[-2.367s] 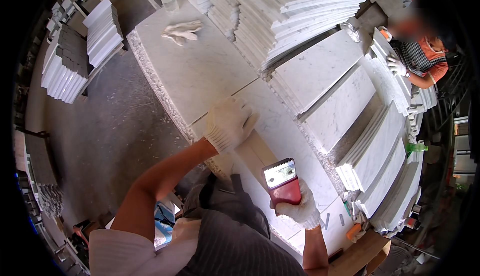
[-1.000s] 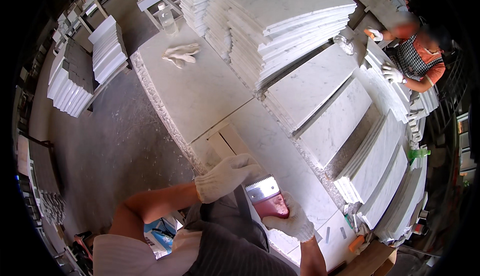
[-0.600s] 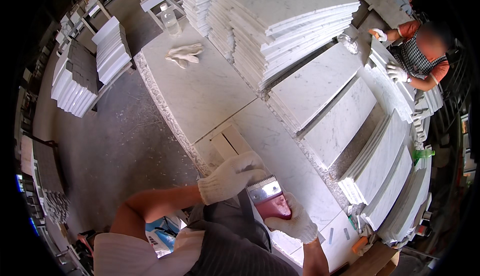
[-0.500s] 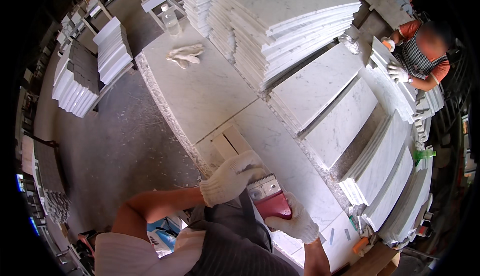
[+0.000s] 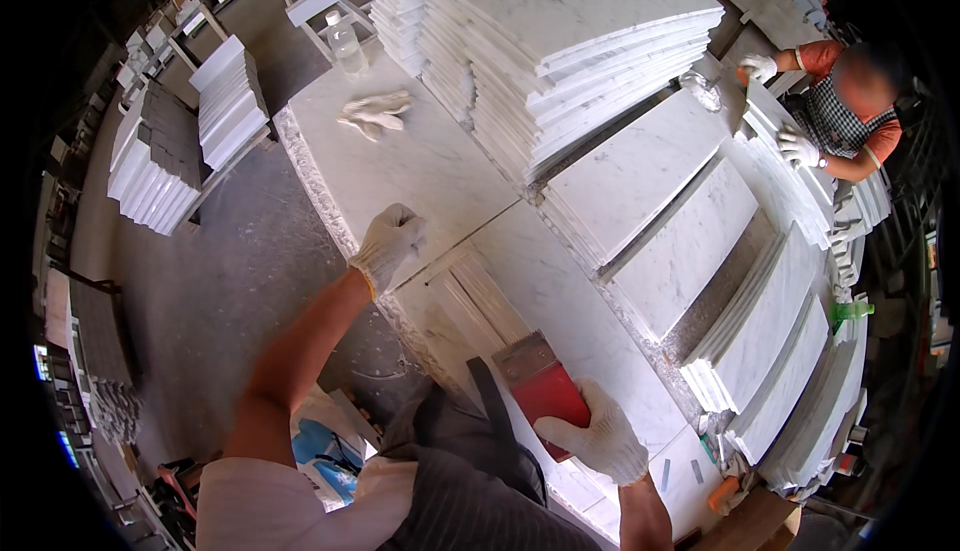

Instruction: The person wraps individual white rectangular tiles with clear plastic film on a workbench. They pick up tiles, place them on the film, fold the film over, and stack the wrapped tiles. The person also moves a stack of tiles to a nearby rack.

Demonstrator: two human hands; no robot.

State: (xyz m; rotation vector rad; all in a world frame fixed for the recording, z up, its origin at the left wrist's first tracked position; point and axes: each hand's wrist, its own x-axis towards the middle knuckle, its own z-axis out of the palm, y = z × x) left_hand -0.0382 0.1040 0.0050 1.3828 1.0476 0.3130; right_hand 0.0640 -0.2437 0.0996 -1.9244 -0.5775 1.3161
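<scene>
My right hand, in a white knitted glove, grips a red-handled scraper with a wide metal blade. The blade lies low over the near end of some narrow pale strips on the white marble slab. My left hand, gloved too, is off to the left above the slab's edge, apart from the scraper. Its fingers are curled together, and whatever may be in them is hidden.
Farther along the slab lie a pair of white gloves and a clear bottle. Tall stacks of marble panels stand beyond. More panels lie to the right, where a co-worker handles pieces. An orange-handled tool is near my right arm.
My left hand has left the scraper's blade and swung left and away from me. The scraper has turned flatter and the strips show more. At right, the co-worker's one hand has moved outward.
</scene>
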